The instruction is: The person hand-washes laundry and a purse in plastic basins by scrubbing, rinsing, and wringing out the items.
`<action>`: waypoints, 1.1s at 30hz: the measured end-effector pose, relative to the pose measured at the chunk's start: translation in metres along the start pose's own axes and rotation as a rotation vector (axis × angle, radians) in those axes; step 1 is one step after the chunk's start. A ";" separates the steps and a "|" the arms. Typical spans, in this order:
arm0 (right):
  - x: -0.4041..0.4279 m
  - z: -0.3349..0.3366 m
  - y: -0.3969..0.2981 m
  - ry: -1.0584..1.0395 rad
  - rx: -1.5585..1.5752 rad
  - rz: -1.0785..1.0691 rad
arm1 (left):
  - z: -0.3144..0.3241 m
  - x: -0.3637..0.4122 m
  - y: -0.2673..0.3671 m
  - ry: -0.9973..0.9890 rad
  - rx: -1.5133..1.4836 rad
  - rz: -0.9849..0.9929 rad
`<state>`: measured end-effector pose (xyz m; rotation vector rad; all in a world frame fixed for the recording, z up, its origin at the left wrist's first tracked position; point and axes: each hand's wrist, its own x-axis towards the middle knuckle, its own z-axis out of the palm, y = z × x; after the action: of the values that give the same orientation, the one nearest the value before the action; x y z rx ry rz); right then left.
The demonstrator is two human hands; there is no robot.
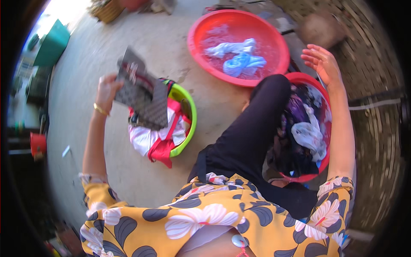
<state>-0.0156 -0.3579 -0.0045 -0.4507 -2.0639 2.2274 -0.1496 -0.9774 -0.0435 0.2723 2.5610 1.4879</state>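
Observation:
My left hand (107, 89), a gold bangle at its wrist, grips the edge of a dark grey, patterned, folded flat piece (138, 96) that bears writing. It is held above a lime-green basin (192, 119) of white and pink cloth (167, 135). My right hand (324, 66) is raised with nothing in it, above the edge of a red tub (325, 163). In that tub are dark clothes (298, 147) and a whitish, see-through plastic bag (308, 136). A larger red basin (199, 56) holds sudsy water with white cloth (231, 48) and light-blue cloth (242, 66).
My bent leg in black trousers (237, 131) lies between the green basin and the red tub. A woven wall (369, 154) runs along the right. On the left stand a teal container (53, 45) and a small red bucket (38, 144). A wicker basket (107, 11) sits at the top.

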 end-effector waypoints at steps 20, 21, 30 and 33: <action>-0.369 -0.173 0.198 1.124 0.336 0.213 | 0.545 0.010 0.293 -1.065 0.124 1.128; -0.379 -0.170 0.199 1.140 0.354 0.213 | 0.555 -0.013 0.302 -1.074 0.171 1.156; -0.367 -0.162 0.190 0.955 0.110 0.287 | 0.502 0.009 0.313 -0.756 0.088 1.334; -0.347 -0.162 0.186 0.827 0.083 0.339 | 0.431 0.013 0.283 -0.471 0.125 1.062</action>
<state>0.3853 -0.3054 -0.1394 -1.4937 -1.5128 1.7654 -0.0409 -0.4747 -0.0084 1.9482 2.1313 1.2111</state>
